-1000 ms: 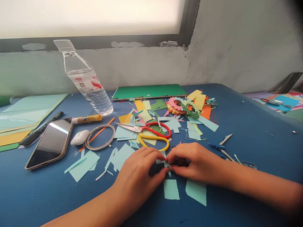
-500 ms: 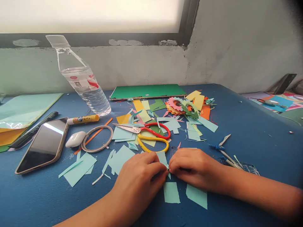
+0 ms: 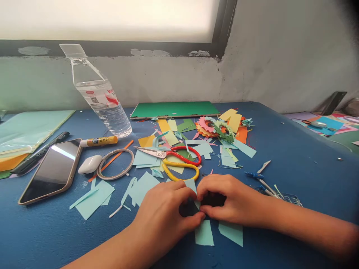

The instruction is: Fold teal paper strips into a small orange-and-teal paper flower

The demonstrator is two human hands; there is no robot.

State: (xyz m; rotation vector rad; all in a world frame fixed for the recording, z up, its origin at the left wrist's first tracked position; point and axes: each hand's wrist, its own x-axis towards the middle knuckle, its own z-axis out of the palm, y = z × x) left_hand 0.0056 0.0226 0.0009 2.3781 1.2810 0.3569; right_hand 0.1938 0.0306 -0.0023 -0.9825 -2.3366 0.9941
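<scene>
My left hand (image 3: 168, 209) and my right hand (image 3: 227, 198) meet low in the middle of the table. Between their fingertips is a small piece of light blue paper (image 3: 197, 204), mostly covered by the fingers. Both hands curl into a C shape, thumbs close together below and index fingers above. Just under the hands lie two cut pieces, a light blue rectangle (image 3: 204, 233) and a slanted light blue piece (image 3: 231, 233). Beyond the fingers, scissors (image 3: 179, 157) with one red and one yellow handle rest on paper scraps.
A phone (image 3: 50, 170), a white earbud case (image 3: 90, 164), a tape roll (image 3: 102, 172), a glue stick (image 3: 101, 141) and a marker (image 3: 42, 153) lie at left. Behind them stands a water bottle (image 3: 103, 101). Toothed paper rings (image 3: 224, 130) sit at the back; a compass (image 3: 263, 179) lies right.
My thumbs have shifted down and away from the index fingers, widening the gaps inside both hands. The light blue paper between them is more hidden. The view has shifted slightly.
</scene>
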